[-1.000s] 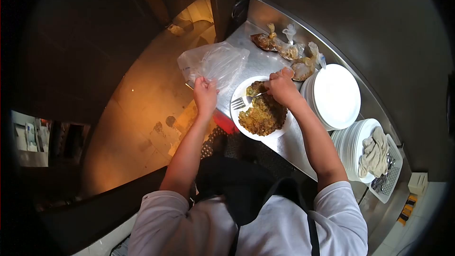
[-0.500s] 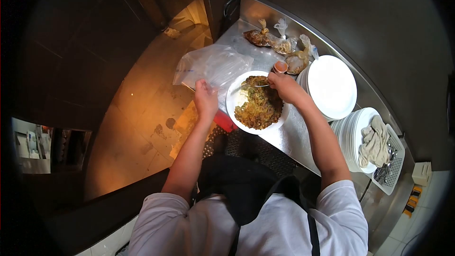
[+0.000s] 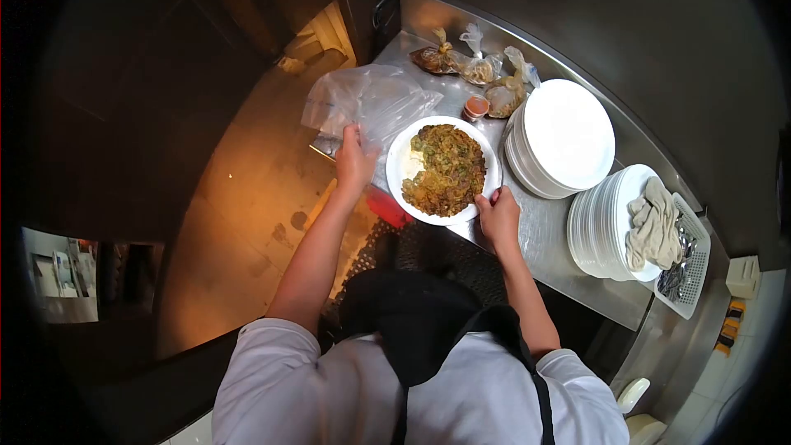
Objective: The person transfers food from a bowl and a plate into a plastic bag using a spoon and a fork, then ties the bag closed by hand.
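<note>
My right hand grips the lower right rim of a white plate, thumb on the edge. A small red bit shows by its thumb. Browned, greenish chopped food covers most of the plate, with a white patch at its left. On the plate's left, my left hand is closed on the near edge of a clear plastic bag. The bag lies loosely over the counter corner. Behind the plate stands a small cup of red-orange sauce.
Tied bags of brown food lie along the steel counter's back wall. To the right are stacked white plates, another plate stack topped by a cloth, and a cutlery basket. A red object sits below the counter edge.
My right hand has moved from the plate's upper side near the sauce cup to its lower right rim. The utensil it held over the food is out of sight. My left hand stays at the bag.
</note>
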Motion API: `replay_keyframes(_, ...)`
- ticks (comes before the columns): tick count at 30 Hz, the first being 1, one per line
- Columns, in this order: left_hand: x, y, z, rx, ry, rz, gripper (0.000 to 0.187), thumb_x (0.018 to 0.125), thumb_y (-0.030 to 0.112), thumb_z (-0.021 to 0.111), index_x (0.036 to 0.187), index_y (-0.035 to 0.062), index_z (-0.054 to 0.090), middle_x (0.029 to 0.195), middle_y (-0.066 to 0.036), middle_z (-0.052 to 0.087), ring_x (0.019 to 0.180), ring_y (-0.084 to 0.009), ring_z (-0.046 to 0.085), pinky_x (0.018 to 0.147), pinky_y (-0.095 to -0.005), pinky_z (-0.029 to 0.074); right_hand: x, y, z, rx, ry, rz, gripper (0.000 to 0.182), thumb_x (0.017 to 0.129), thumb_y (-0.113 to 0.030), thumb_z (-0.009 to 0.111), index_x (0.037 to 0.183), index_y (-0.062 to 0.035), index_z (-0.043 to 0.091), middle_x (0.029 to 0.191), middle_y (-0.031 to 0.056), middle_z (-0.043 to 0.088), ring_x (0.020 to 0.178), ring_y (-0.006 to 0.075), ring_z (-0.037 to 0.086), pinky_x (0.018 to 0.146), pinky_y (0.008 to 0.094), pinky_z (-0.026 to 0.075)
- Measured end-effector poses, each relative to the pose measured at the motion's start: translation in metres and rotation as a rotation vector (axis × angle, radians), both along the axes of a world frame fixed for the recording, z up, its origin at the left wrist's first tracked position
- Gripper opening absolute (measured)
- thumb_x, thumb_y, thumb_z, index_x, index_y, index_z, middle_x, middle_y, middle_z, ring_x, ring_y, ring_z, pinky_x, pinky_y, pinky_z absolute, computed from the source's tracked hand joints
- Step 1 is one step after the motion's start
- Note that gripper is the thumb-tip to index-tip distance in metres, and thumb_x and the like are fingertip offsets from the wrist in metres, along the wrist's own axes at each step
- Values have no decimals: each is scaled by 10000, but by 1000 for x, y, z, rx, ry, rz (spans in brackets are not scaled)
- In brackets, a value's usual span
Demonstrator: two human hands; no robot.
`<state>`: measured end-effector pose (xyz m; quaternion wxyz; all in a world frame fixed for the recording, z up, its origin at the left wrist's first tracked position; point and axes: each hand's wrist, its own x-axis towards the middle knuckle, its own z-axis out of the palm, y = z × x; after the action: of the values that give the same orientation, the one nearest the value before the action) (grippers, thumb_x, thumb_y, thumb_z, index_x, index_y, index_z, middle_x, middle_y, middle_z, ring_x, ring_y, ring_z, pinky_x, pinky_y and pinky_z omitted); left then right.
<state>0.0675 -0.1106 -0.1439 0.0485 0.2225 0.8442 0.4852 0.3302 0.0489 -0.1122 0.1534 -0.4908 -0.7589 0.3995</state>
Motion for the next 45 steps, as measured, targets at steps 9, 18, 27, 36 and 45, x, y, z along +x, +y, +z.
replay_keyframes(9, -14, -9, -13, -38, -29, -331, 458, 832, -6, 673, 1249, -6, 483, 1044, -111, 697, 892, -192, 667, 776, -331, 517, -11, -11, -15, -439, 381, -97, 323, 863, -40, 692, 807, -57, 375, 647, 84, 544, 432, 182, 585, 347, 321, 443)
replay_keyframes(18, 44, -21, -10, -69, -122, -82, 412, 887, 4, 580, 1288, -29, 495, 1122, -104, 648, 992, -163, 606, 859, -294, 484, 5, -19, 10, 111, 86, 18, 469, 809, -303, 773, 635, 8, 468, 633, 210, 575, 547, 353, 535, 584, 433, 447)
replay_keyframes(27, 25, -13, -35, 167, -289, 43, 190, 920, 68, 588, 1084, -27, 588, 918, -85, 681, 762, -162, 645, 659, -286, 514, -175, 89, 1, 530, 492, 782, 292, 699, -128, 787, 727, 16, 535, 970, 238, 616, 871, 418, 592, 732, 459, 472)
replay_keyframes(36, 56, -13, -5, 59, -19, 283, 185, 851, 114, 691, 978, -11, 643, 871, -116, 696, 757, -191, 661, 685, -344, 511, -218, 114, -8, 410, 185, 933, 57, 798, -25, 556, 815, -14, 609, 854, 251, 633, 850, 453, 606, 723, 483, 471)
replay_keyframes(45, 156, 13, -55, 556, -232, 628, 111, 971, 120, 574, 1016, 30, 527, 911, -34, 566, 793, -129, 520, 667, -272, 437, -190, 93, -4, 472, 45, 872, 65, 810, -25, 561, 824, 11, 613, 872, 268, 647, 897, 451, 629, 777, 495, 489)
